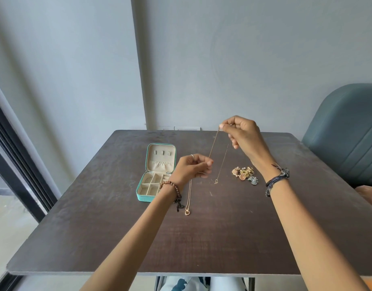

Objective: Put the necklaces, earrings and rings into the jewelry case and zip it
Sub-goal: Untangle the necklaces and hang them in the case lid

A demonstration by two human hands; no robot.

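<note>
Open teal zip jewelry case (143, 196) on dark wooden table (117, 238), beige compartments look empty. Left hand (193, 168) and right hand (242, 133) both pinch thin gold chain necklace (213, 143) above the table; heap of gold earrings and rings (245, 174) just right.

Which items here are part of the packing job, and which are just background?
Task items:
- open teal jewelry case
- thin gold chain, pinched by right hand and left hand
- gold pendant necklace on table
- pile of earrings and rings

Background:
- dark table
- grey-blue chair

Head camera looks forward and down, close above the table (201, 238).
</note>
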